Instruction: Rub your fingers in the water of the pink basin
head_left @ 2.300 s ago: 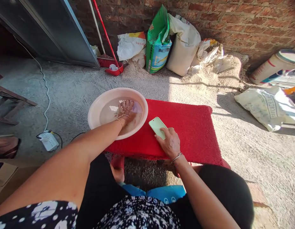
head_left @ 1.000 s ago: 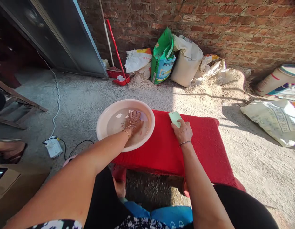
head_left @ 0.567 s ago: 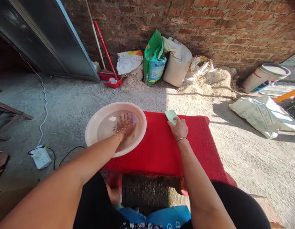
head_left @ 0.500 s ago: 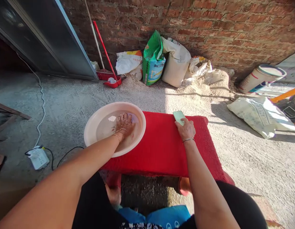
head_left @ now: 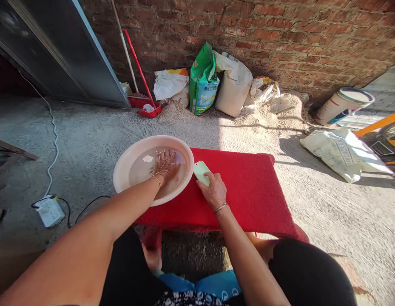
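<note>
A wide pale-pink basin point(head_left: 121, 172) of cloudy water rests at the left end of a low bench draped in red cloth point(head_left: 245, 187). My left hand point(head_left: 167, 166) lies in the water with its fingers stretched out; small reddish bits show beside it, too small to name. Just right of the basin's rim, my right hand point(head_left: 214, 190) grips a flat, light-green phone point(head_left: 201, 171) by its near end. The phone is low over the red cloth or on it; I cannot tell which. Its far end is close to the basin.
A white power strip point(head_left: 49, 211) with cords lies on the concrete floor at left. Against the brick wall stand a red dustpan point(head_left: 150, 111), a green bag point(head_left: 202, 87), a white sack point(head_left: 234, 87) and a tilted bucket point(head_left: 342, 106). Another sack point(head_left: 339, 151) lies at right.
My right hand has moved left across the red cloth with the phone, from the bench's right part to beside the basin. My left hand has stayed in the water.
</note>
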`<move>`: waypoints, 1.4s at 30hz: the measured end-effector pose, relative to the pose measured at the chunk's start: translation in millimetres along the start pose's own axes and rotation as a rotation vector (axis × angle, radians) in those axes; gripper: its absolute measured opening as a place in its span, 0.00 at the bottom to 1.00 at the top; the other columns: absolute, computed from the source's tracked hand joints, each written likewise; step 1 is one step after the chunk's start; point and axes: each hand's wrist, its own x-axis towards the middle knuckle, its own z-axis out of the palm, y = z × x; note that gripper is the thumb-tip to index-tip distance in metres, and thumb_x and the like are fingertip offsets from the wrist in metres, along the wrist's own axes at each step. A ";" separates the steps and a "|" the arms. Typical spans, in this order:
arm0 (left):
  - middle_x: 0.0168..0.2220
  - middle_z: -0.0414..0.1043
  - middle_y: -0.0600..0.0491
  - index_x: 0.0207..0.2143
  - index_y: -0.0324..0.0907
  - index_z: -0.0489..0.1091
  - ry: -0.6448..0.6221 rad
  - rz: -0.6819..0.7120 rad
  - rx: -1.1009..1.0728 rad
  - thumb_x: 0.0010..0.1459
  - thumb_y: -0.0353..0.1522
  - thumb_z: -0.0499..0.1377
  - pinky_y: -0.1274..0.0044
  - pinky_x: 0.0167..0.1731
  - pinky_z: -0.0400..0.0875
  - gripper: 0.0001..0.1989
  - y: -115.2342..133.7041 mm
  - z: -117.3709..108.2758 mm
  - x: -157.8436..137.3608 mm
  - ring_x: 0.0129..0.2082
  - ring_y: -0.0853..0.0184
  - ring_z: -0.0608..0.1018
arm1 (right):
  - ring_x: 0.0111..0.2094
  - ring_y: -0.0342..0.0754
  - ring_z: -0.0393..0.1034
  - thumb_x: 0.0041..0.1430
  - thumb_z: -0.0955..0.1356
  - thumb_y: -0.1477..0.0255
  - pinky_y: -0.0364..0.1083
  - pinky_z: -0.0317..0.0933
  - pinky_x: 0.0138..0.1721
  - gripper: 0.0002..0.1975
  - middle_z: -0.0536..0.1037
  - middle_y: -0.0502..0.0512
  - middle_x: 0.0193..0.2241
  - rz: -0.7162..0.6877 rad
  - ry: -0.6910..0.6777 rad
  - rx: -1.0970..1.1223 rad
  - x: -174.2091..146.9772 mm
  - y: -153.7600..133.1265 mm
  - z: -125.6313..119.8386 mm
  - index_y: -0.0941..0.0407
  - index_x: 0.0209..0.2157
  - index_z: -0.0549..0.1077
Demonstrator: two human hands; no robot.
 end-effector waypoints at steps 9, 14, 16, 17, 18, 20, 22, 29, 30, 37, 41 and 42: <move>0.55 0.59 0.40 0.55 0.39 0.58 -0.013 0.025 -0.042 0.62 0.37 0.44 0.61 0.51 0.57 0.21 -2.6 5.6 3.5 0.55 0.52 0.59 | 0.37 0.53 0.71 0.55 0.66 0.52 0.46 0.58 0.34 0.24 0.74 0.58 0.35 -0.014 -0.111 -0.456 3.5 60.8 -60.8 0.55 0.44 0.66; 0.54 0.60 0.43 0.52 0.43 0.62 -0.006 0.022 -0.066 0.61 0.38 0.44 0.60 0.51 0.58 0.19 -2.4 5.7 2.9 0.53 0.52 0.61 | 0.39 0.55 0.72 0.56 0.64 0.49 0.49 0.59 0.35 0.26 0.75 0.60 0.39 0.328 -0.085 -0.437 13.2 120.9 -94.3 0.55 0.45 0.66; 0.54 0.60 0.44 0.52 0.46 0.62 -0.010 0.004 -0.080 0.61 0.38 0.44 0.59 0.51 0.58 0.19 -2.8 6.0 3.3 0.54 0.51 0.61 | 0.39 0.55 0.72 0.56 0.64 0.48 0.48 0.59 0.34 0.25 0.75 0.59 0.39 0.353 -0.050 -0.393 13.2 119.6 -88.9 0.54 0.44 0.66; 0.54 0.60 0.44 0.52 0.47 0.62 -0.019 -0.004 -0.096 0.60 0.38 0.44 0.59 0.51 0.58 0.19 -3.2 6.1 3.5 0.54 0.51 0.61 | 0.39 0.55 0.72 0.56 0.64 0.49 0.48 0.58 0.34 0.24 0.75 0.58 0.39 0.312 -0.038 -0.378 11.9 112.9 -82.4 0.54 0.44 0.66; 0.55 0.60 0.44 0.53 0.48 0.61 -0.033 -0.009 -0.115 0.60 0.38 0.44 0.59 0.50 0.59 0.20 -3.7 6.0 3.7 0.55 0.51 0.61 | 0.38 0.54 0.72 0.56 0.64 0.50 0.47 0.58 0.33 0.23 0.75 0.57 0.38 0.248 -0.030 -0.370 10.2 103.7 -74.6 0.54 0.43 0.66; 0.55 0.59 0.44 0.53 0.49 0.61 -0.056 -0.019 -0.139 0.60 0.39 0.44 0.58 0.49 0.59 0.20 -4.4 5.7 3.9 0.55 0.50 0.61 | 0.37 0.53 0.72 0.56 0.65 0.51 0.46 0.57 0.32 0.22 0.75 0.56 0.37 0.106 -0.024 -0.374 8.0 84.9 -59.8 0.53 0.42 0.67; 0.55 0.60 0.43 0.53 0.48 0.61 -0.042 -0.011 -0.113 0.60 0.39 0.43 0.58 0.51 0.58 0.21 -4.4 5.3 4.2 0.55 0.51 0.61 | 0.37 0.52 0.71 0.56 0.65 0.52 0.45 0.57 0.33 0.21 0.74 0.56 0.36 0.027 -0.014 -0.387 10.1 77.5 -53.3 0.54 0.42 0.68; 0.52 0.63 0.41 0.51 0.41 0.63 0.029 0.015 -0.026 0.59 0.38 0.44 0.58 0.51 0.57 0.21 -1.1 5.2 3.6 0.51 0.50 0.64 | 0.41 0.57 0.71 0.55 0.64 0.50 0.50 0.58 0.36 0.24 0.74 0.59 0.42 0.445 -0.048 -0.336 34.9 144.0 -97.6 0.53 0.45 0.67; 0.53 0.63 0.41 0.52 0.41 0.63 0.033 0.014 -0.029 0.59 0.38 0.45 0.58 0.51 0.57 0.21 -1.1 5.1 3.2 0.52 0.50 0.63 | 0.42 0.57 0.70 0.55 0.64 0.49 0.50 0.57 0.36 0.24 0.74 0.59 0.42 0.478 -0.030 -0.332 34.8 146.4 -101.0 0.52 0.44 0.67; 0.56 0.61 0.42 0.55 0.43 0.60 0.012 0.000 -0.046 0.61 0.38 0.45 0.58 0.49 0.60 0.22 -2.3 5.1 1.5 0.56 0.50 0.60 | 0.35 0.50 0.70 0.57 0.64 0.52 0.43 0.51 0.29 0.20 0.74 0.54 0.37 0.074 0.004 -0.326 -2.2 79.2 -54.3 0.53 0.42 0.67; 0.55 0.62 0.42 0.55 0.42 0.61 0.005 0.001 -0.025 0.60 0.38 0.45 0.59 0.50 0.60 0.22 -1.7 5.0 2.0 0.55 0.50 0.61 | 0.33 0.48 0.69 0.57 0.65 0.52 0.43 0.49 0.29 0.20 0.73 0.54 0.36 0.039 0.014 -0.394 -3.9 88.0 -48.3 0.53 0.42 0.68; 0.54 0.62 0.42 0.54 0.43 0.61 0.003 0.002 -0.022 0.60 0.38 0.46 0.59 0.49 0.60 0.21 -1.6 5.2 2.1 0.54 0.50 0.62 | 0.33 0.48 0.69 0.57 0.65 0.52 0.43 0.49 0.29 0.21 0.73 0.54 0.36 0.095 0.032 -0.407 -0.7 99.1 -54.2 0.53 0.42 0.68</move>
